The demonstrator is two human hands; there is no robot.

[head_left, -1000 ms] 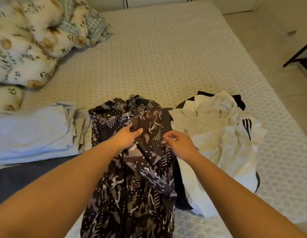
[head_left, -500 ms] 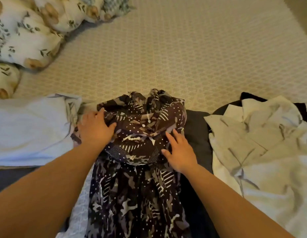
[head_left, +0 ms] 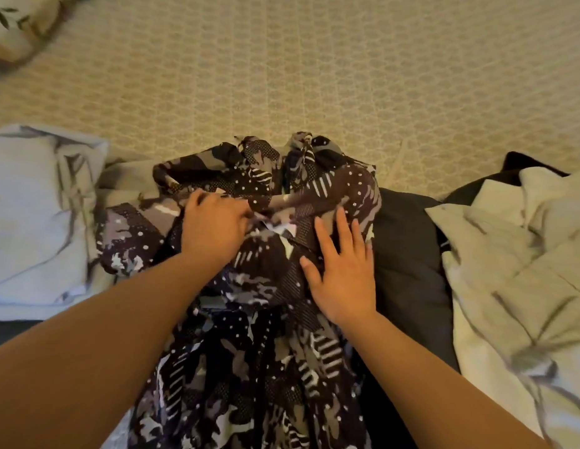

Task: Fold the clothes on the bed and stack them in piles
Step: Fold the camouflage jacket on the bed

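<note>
Far left there's a pale blue folded cotton garment (head_left: 29, 218) sitting on the bed with the cream honeycomb-patterned cover (head_left: 314, 69), already looking like the start of a pile. Right next to it, in the middle, is the thing being worked on: a dark, thin, camo-and-dot printed garment (head_left: 249, 351), bunched at the far end and trailing down toward the person.

The left hand (head_left: 214, 228) has its fingers curled into a fold of the print near the top, pinching it. The right hand (head_left: 343, 273) lies flat on the cloth, fingers spread, just pressing.

What could go wrong, I think: that fabric looks slippery and light, so if the flat hand lifts too soon the fold probably slides open. The knotted-looking bunch at the top could also leave a lumpy fold that tips a stack. And it overlaps a dark charcoal cloth (head_left: 408, 254) underneath, so a pull might drag that along, or nudge the crumpled cream shirts (head_left: 515, 254) on the right.

No baskets or bins in view, so nothing to report there.
</note>
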